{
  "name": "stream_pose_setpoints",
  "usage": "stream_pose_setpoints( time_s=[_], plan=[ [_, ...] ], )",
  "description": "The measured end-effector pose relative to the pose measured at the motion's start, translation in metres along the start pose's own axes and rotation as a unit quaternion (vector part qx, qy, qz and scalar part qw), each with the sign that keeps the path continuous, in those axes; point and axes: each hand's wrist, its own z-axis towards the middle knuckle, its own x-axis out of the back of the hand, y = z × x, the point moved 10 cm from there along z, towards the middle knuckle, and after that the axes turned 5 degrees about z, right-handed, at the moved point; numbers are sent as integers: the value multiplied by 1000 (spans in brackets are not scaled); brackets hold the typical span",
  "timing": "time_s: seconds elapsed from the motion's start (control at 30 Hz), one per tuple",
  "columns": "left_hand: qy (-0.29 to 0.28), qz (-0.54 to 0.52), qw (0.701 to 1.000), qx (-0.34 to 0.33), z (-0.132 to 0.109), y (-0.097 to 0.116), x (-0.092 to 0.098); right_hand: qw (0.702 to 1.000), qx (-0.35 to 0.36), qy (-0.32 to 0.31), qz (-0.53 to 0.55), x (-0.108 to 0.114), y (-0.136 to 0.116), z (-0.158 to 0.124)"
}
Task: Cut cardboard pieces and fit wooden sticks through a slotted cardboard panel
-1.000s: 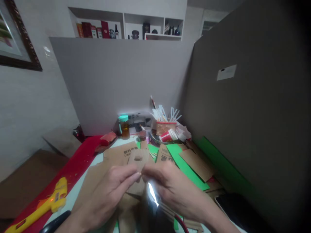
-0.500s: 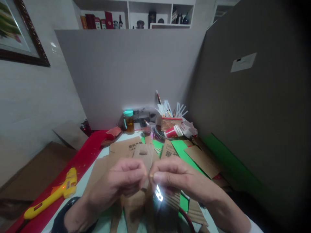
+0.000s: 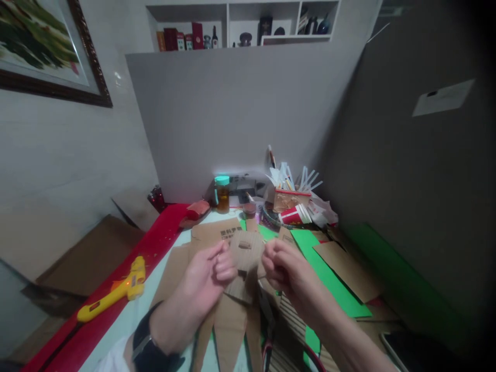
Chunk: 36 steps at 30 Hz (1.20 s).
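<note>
My left hand (image 3: 211, 271) is closed with thumb and fingers pinched together, over the left edge of a piece of corrugated cardboard (image 3: 250, 258) that has two cut slots. On the right edge of that cardboard, my right hand (image 3: 282, 262) is also closed. A tiny pale tip seems to show at its fingers; whatever either hand holds is too small or hidden to name. The hands are a little apart. Below them lies a metal cutting tool (image 3: 267, 315) with red and black handles, partly hidden. Pointed cardboard strips (image 3: 229, 328) spread out beneath.
A yellow glue gun (image 3: 116, 294) rests on red cloth at the left. Behind stand a teal-lidded bottle (image 3: 222, 195), red paper cups (image 3: 292, 215) and a box (image 3: 291, 199) of glue sticks. Green sheets (image 3: 329, 274) and brown cardboard (image 3: 349, 271) lie to the right. Grey panels enclose the back and right.
My hands have moved apart from nearly touching, showing the slotted cardboard between them. The bright glare on the metal tool is gone. The view has swung slightly left.
</note>
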Motion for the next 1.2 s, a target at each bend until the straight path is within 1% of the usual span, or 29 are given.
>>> stream_pose_setpoints(
  time_s=[0.1,0.17,0.3,0.4,0.63,0.7,0.8,0.87,0.93,1.0,1.1,1.2],
  plan=[
    [21,-21,999,17,1,-7,4,1000,-14,0,-26,-5,8,-2],
    [24,-29,999,23,2,-9,6,999,-18,1,-44,-3,10,-2],
    [17,-38,998,36,6,-12,10,997,-38,-17,-69,4,18,1],
    [5,-40,998,41,8,-10,14,994,-49,-32,-89,5,25,3],
    [-20,-44,998,37,14,4,28,979,-37,-2,-202,23,31,14],
    [-21,-48,998,38,15,3,34,973,-30,11,-230,30,30,17],
    [-19,-54,998,41,15,-4,42,961,0,37,-273,36,20,17],
    [-16,-58,997,39,14,-9,46,952,29,41,-300,30,9,15],
    [-10,-64,997,34,12,-14,47,944,56,34,-322,17,1,10],
    [-2,-70,997,29,11,-18,46,937,73,21,-342,0,-3,2],
    [13,-81,996,29,7,-24,42,926,74,-14,-371,-29,1,-14],
    [39,-89,995,35,3,-31,39,889,112,-59,-440,-54,4,-28]
  ],
)
